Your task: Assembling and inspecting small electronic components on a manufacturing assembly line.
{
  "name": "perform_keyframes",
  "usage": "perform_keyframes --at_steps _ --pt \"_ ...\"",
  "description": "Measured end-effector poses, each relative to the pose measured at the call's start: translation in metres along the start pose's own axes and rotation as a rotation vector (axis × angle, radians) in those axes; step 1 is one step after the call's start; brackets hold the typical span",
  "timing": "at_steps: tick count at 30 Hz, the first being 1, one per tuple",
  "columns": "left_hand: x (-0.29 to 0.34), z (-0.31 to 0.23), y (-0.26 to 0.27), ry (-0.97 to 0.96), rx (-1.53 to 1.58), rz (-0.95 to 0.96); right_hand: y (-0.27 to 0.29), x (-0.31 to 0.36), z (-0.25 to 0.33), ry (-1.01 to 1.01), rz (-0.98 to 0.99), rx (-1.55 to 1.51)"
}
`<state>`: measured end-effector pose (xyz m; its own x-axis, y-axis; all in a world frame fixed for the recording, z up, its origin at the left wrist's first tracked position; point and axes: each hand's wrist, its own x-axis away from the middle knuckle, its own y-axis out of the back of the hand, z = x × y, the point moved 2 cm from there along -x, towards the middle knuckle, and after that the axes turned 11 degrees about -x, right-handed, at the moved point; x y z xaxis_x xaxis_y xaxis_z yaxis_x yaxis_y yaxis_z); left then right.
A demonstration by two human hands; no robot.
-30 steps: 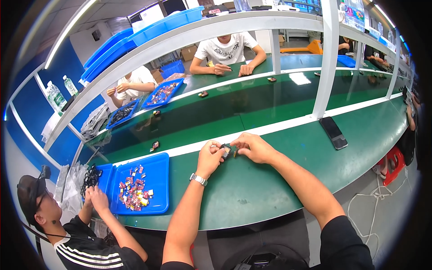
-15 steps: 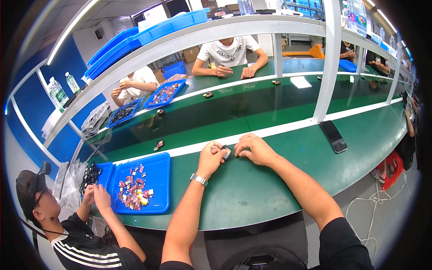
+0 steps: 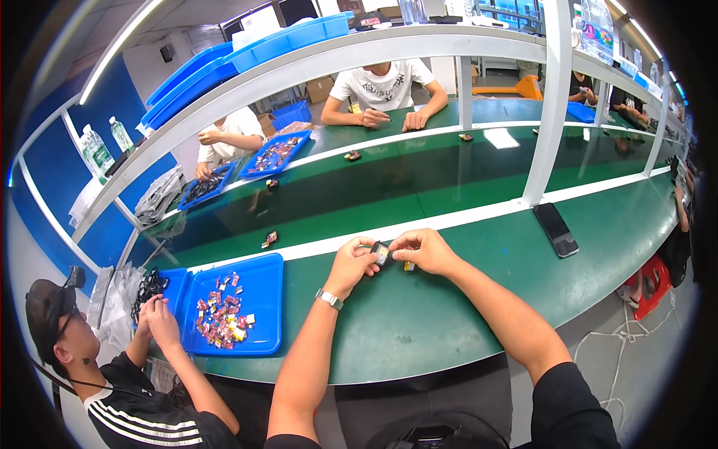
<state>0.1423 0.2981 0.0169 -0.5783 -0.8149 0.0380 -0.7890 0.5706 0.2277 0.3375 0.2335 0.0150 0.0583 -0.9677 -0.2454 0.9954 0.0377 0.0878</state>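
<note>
Green bench (image 3: 449,322), left hand (image 3: 353,267) pinching a small black-framed module (image 3: 381,253), right hand (image 3: 428,251) close by its right edge, can't tell what that grip's holding.

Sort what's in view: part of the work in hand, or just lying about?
In the job: dark part held by left hand; yellow bit at right hand; likely the blue parts tray
Apparently just lying about: black phone; clear bottles; red stool

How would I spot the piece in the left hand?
Over the near green tabletop, find the left hand with the wristwatch. It holds a small dark-rimmed piece with a pale face, unlike the mostly reddish loose bits in the blue tray.
</note>
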Motion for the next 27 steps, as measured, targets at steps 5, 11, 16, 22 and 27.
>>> perform_keyframes --at_steps 5,11,16,22,27 --pt "0.0017 -0.0031 -0.0004 0.027 0.023 0.021 -0.0014 -0.0001 0.0019 -0.078 -0.053 -0.160" --pt "0.0015 -0.0021 -0.0017 0.029 0.004 0.044 0.0015 0.0000 0.0051 -0.120 -0.004 -0.063" --pt "0.0009 -0.0009 -0.0016 0.020 0.008 0.052 -0.0013 -0.0014 -0.0015 -0.050 0.030 -0.224" --pt "0.0034 -0.0050 -0.0018 0.024 0.005 0.050 -0.0026 0.0011 0.0014 -0.075 0.040 -0.320" --pt "0.0032 -0.0021 -0.0010 0.033 0.009 0.050 -0.0052 0.0014 0.0054 -0.061 -0.015 -0.260"
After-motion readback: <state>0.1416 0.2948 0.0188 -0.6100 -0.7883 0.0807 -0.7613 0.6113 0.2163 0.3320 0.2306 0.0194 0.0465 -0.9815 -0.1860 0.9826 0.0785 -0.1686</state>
